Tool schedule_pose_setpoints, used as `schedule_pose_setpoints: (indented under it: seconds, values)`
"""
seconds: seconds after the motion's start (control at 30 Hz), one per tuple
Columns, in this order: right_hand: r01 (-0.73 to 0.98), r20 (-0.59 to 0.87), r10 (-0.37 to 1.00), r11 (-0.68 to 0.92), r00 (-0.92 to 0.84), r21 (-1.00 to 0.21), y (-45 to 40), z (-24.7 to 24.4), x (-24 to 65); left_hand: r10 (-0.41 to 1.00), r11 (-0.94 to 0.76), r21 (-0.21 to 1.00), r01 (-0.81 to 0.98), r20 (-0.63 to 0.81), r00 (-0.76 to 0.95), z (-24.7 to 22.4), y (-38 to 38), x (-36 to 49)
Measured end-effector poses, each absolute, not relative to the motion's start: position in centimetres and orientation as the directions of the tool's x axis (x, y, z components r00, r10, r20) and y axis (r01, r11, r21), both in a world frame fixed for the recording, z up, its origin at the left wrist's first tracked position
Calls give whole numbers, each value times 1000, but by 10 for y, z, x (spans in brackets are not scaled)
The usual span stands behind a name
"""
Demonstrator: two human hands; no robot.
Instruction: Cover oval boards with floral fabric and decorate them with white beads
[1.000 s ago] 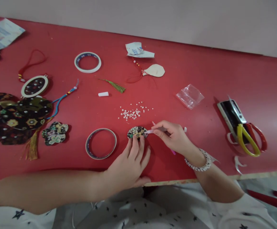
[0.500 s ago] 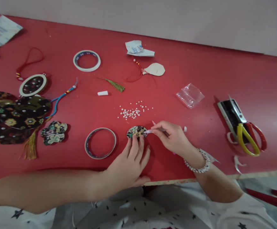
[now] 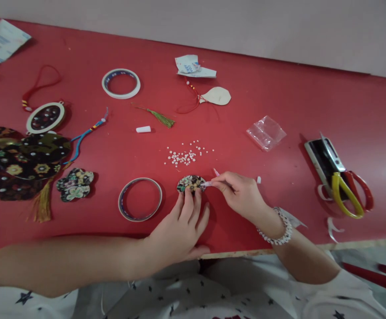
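A small oval piece of dark flowered fabric (image 3: pixel 187 181) lies on the red table. My left hand (image 3: pixel 179 226) rests over its near edge, fingers stretched apart and fingertips on the fabric. Pinched in my right hand (image 3: pixel 241 190) is a slim, pale pink pen-like tool (image 3: pixel 208 184), its tip touching the oval's right end; most of it is hidden by my fingers. Small white beads (image 3: pixel 183 157) are scattered just beyond the oval. To the left of my left hand sits a tape roll (image 3: pixel 121 200).
Scissors (image 3: pixel 348 190) lie on a dark phone-like object at right, near a clear plastic bag (image 3: pixel 266 133). Further back are another tape roll (image 3: pixel 136 91), a green tassel (image 3: pixel 161 118) and a white tag (image 3: pixel 218 95). Decorated fabric pieces (image 3: pixel 23 159) crowd the left.
Almost nothing differs. The tool's tip stays at the oval's right end, and my left hand keeps its place; the view has shifted very slightly.
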State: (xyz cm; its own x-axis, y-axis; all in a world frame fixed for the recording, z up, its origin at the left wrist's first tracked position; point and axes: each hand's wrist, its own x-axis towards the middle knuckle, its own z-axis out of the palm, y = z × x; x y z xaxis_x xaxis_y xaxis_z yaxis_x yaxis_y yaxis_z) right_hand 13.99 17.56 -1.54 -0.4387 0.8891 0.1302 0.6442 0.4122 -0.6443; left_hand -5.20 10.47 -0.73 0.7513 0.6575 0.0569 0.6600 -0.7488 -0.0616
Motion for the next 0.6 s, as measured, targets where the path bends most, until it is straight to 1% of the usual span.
schedule_pose_setpoints:
  seconds: [0.2,0.27,0.33,0.4,0.47,0.53,0.6]
  values:
    - [634,108,899,379,-424,-674,175,-16,140,655,-752,-57,657,52,754,-7,105,-52]
    - [612,84,914,331,-397,-718,174,-14,140,657,-750,-54,659,56,752,-7,105,-52]
    - [560,54,937,251,-345,-790,173,-11,141,660,-748,-48,662,57,749,-8,104,-53]
    - [469,20,961,152,-274,-870,173,-8,142,660,-748,-44,662,56,750,-8,104,-53]
    - [337,-45,970,39,-239,-941,173,-6,144,657,-751,-42,659,52,752,-8,104,-53]
    - [194,-130,959,-82,-251,-977,174,-6,146,656,-752,-43,658,50,753,-8,104,-53]
    - [85,-198,936,-181,-291,-980,175,-7,147,658,-751,-43,659,44,752,-8,104,-53]
